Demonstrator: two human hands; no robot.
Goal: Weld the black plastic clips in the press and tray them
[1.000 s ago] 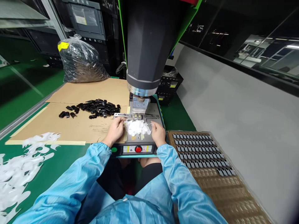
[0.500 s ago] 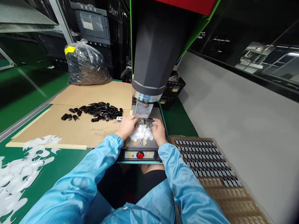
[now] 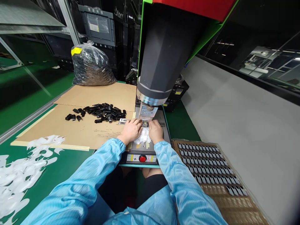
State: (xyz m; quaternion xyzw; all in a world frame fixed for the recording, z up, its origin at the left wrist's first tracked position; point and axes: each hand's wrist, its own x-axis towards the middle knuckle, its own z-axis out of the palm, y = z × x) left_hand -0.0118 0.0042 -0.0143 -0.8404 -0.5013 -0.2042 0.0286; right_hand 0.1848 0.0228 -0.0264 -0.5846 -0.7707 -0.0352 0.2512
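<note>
Under the press head [image 3: 148, 112], both hands meet at a small metal fixture [image 3: 145, 124] on the machine's grey base. My left hand [image 3: 132, 129] rests against the fixture's left side with its fingers bent and close together. At the right side, my right hand [image 3: 155, 130] has its fingers pressed together at the fixture. Whatever lies under the fingertips is hidden. Just in front of the fixture, between the hands, is a pile of thin white pieces [image 3: 142, 136]. Small black plastic parts [image 3: 105, 112] lie heaped on the cardboard to the left.
A red button [image 3: 142, 158] sits on the machine's front panel. At the right, a brown tray [image 3: 212, 187] holds rows of grey-faced parts. More white pieces [image 3: 21, 175] cover the green table at the left. A filled plastic bag [image 3: 92, 67] stands at the back of the cardboard [image 3: 58, 125].
My right hand has moved in to the fixture, nearer my left hand; the white piece at its fingertips is now out of sight. The view has shifted slightly.
</note>
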